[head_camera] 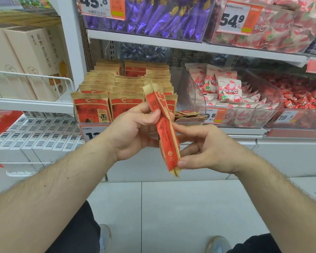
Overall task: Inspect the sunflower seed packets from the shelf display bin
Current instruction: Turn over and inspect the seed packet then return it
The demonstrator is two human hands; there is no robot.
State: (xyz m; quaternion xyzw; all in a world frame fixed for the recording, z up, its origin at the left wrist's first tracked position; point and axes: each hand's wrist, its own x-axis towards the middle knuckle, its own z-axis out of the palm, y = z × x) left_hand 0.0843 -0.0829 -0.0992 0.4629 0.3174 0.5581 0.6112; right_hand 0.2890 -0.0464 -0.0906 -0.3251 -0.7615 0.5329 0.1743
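Note:
Two red and tan sunflower seed packets (167, 136) are held edge-on in front of the shelf, crossing each other. My left hand (133, 130) pinches their upper part with thumb and fingers. My right hand (206, 148) holds the lower part, its thumb pressed near the bottom edge and its index finger stretched along the side. Behind them the display bin (91, 125) is packed with rows of the same packets (117, 88), standing upright.
A clear bin of white and pink candy bags (226, 92) sits to the right, red wrapped sweets (299, 95) beyond it. Purple packs (153, 17) fill the shelf above. Beige boxes (26, 59) stand left behind a white wire rail. Grey floor tiles lie below.

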